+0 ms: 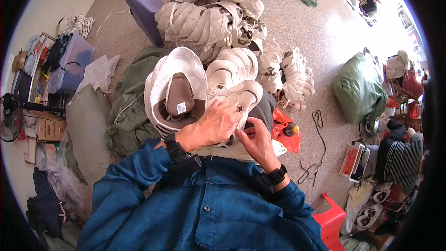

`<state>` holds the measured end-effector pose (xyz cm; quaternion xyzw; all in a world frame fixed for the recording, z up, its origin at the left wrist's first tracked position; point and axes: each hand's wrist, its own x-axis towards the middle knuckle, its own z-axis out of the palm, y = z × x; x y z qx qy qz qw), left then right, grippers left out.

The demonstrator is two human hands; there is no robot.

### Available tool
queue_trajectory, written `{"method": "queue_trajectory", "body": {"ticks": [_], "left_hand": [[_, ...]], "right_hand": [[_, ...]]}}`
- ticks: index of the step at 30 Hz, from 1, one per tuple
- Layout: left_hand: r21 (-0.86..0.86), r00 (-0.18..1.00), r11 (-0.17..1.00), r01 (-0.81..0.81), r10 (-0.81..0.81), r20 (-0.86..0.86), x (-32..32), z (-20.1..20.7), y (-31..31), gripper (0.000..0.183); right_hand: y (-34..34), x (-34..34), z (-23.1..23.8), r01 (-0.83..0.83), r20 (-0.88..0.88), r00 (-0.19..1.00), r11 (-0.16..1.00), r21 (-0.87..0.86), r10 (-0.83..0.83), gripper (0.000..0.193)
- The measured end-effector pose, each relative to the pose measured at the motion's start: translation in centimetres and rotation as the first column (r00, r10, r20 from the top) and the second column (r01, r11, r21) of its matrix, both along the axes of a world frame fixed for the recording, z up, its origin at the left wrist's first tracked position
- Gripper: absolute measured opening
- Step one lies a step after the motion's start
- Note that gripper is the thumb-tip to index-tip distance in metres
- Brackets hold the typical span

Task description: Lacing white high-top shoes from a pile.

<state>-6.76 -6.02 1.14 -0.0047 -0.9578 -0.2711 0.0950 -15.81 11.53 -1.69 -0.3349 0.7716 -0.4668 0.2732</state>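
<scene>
Head view: one cream shoe (250,94) sits by the lap's (266,106) right edge, likely for easy reach. The left hand (217,122) pinches it; the right hand (261,145), half open, touches its near end.

No text could be read: tiny print covered a white label (181,108) on a brown shoe tongue (180,90) near centre, toward nine o'clock; blurred marks stood on a cardboard box (50,127) farther out.
</scene>
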Motion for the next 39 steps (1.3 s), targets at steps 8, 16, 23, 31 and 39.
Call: {"method": "queue_trajectory", "body": {"ticks": [8,16,23,31,39], "left_hand": [[0.217,1.000,0.976,-0.010,0.007,0.017,0.1,-0.1,-1.3,0.012],[0.256,0.997,0.966,-0.037,0.054,-0.059,0.2,-0.8,-1.1,0.013],[0.682,0.937,0.699,-0.214,-0.049,0.345,2.1,4.9,0.0,0.023],[0.865,0.835,0.428,-0.262,-0.348,0.425,7.4,10.0,1.2,0.033],[0.784,0.826,0.573,0.239,-0.544,0.146,9.0,11.9,3.8,0.029]], "right_hand": [[-1.7,0.4,-1.0,0.042,-0.168,0.985,0.999,-0.016,-0.044,0.043],[-1.9,-0.3,-1.4,0.011,-0.137,0.990,0.999,-0.033,-0.016,0.049],[-1.1,-0.2,0.4,0.097,-0.363,0.923,0.990,-0.098,-0.126,0.038],[-0.5,1.7,1.9,-0.106,0.452,0.875,0.980,-0.169,0.173,0.027],[-3.3,3.1,3.2,0.037,0.928,0.361,0.994,-0.108,0.087,0.033]]}}
